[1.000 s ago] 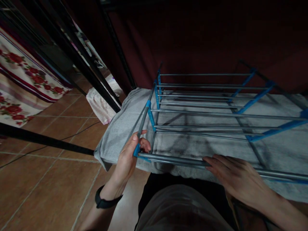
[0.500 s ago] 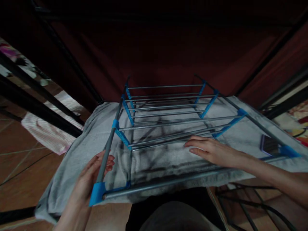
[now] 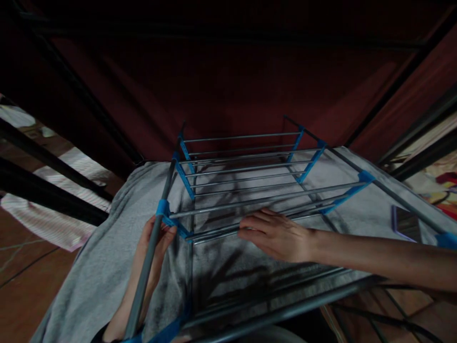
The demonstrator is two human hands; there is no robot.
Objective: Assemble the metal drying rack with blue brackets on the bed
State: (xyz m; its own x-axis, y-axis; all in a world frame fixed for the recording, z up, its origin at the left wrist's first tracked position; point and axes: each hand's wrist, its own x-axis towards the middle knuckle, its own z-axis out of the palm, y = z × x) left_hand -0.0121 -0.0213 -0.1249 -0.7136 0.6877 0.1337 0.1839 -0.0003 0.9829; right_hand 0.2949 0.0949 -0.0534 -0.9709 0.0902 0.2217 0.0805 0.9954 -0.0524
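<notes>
A shoe rack (image 3: 233, 206) of thin grey tubes and blue plastic connectors lies on a grey blanket. My left hand (image 3: 157, 247) reaches up behind the left side pole (image 3: 143, 281), its fingers and thumb closed at a blue connector (image 3: 163, 209). Part of that hand is hidden by the pole. My right hand (image 3: 276, 236) comes in from the right, with fingers curled at the lower rods (image 3: 210, 236) of the nearest shelf; the fingertips are partly hidden.
Under the rack spreads the grey blanket (image 3: 139, 190), with a dark red panel (image 3: 232, 90) behind it. A phone (image 3: 407, 223) lies at the right. Dark metal bars (image 3: 50, 190) and a striped cloth (image 3: 46, 219) are at the left. The rack's front bar (image 3: 296, 309) crosses close to my body.
My left hand has moved up the side pole to the blue connector. My right hand has shifted left and curled its fingers at the lower rods. The camera view has shifted, too.
</notes>
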